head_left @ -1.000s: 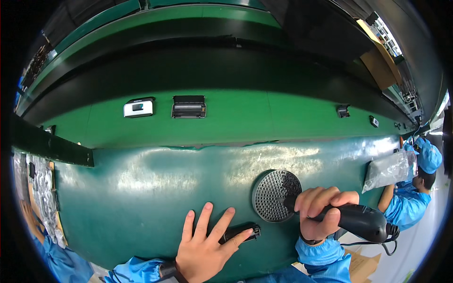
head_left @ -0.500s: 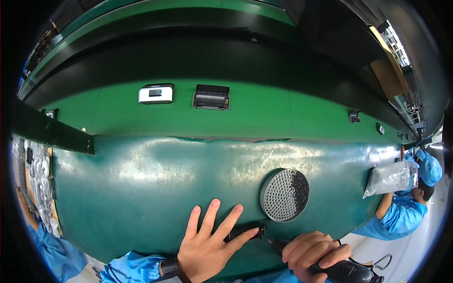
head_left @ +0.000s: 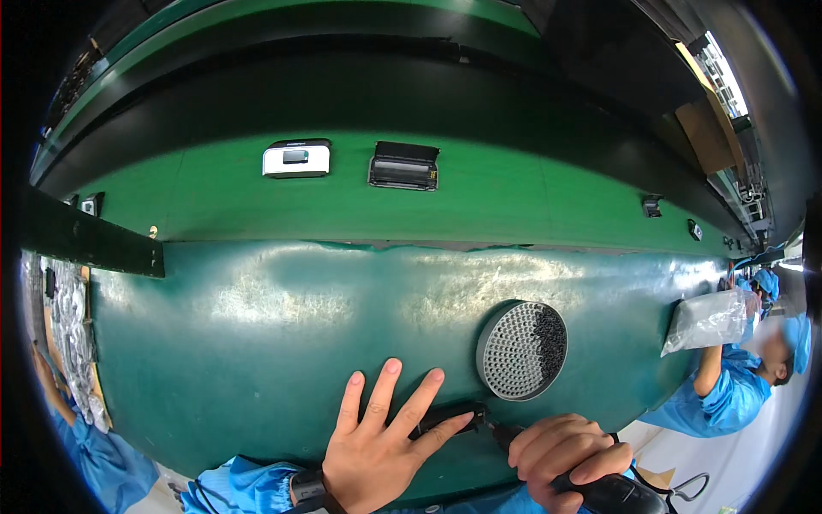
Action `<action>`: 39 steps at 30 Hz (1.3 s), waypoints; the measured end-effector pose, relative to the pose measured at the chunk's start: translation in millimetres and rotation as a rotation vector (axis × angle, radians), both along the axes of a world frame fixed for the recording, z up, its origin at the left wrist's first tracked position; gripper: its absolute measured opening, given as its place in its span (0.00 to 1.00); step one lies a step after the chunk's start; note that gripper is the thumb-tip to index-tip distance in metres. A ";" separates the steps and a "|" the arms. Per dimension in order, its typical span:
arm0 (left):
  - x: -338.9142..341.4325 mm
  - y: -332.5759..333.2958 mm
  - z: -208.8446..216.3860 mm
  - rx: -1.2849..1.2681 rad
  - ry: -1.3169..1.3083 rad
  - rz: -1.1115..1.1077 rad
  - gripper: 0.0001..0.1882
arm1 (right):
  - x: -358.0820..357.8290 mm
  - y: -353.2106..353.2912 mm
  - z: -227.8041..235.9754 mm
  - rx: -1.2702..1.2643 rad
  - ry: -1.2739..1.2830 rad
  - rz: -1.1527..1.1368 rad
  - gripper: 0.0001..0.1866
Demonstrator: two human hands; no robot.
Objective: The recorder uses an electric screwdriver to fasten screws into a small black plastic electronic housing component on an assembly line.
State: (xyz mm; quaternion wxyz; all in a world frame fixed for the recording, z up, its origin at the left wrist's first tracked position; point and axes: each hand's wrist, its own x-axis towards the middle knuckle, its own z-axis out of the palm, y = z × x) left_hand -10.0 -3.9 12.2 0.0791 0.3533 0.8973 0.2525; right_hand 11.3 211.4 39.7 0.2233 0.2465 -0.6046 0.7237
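My left hand (head_left: 377,450) lies on the green bench mat with its fingers spread. Its thumb presses on a small black plastic housing (head_left: 439,416), which lies partly hidden beside the index finger. In my right hand (head_left: 561,454) is a black electric screwdriver (head_left: 615,495), gripped round its body. The driver's tip points left and meets the housing's right end; whether a screw sits there is too small to tell. Just beyond the hands stands a round grey tray (head_left: 505,355) full of small holes, with black screws (head_left: 550,338) gathered along its right side.
Behind the bench mat (head_left: 257,343) runs a green conveyor (head_left: 497,206) carrying a white-fronted device (head_left: 296,159) and an opened black casing (head_left: 403,167). A dark bar (head_left: 94,233) juts in at left. A clear plastic bag (head_left: 706,321) lies right, near a co-worker in blue (head_left: 732,390).
The devices on the conveyor have shifted to the right. The screwdriver has moved slightly up and left, its tip now at the housing's end. My left hand has stayed put; the co-worker's head has moved.
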 end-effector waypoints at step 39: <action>6.1 15.7 -11.5 0.369 -0.056 -0.025 0.09 | 18.1 -2.0 8.2 -0.344 -0.007 0.063 0.18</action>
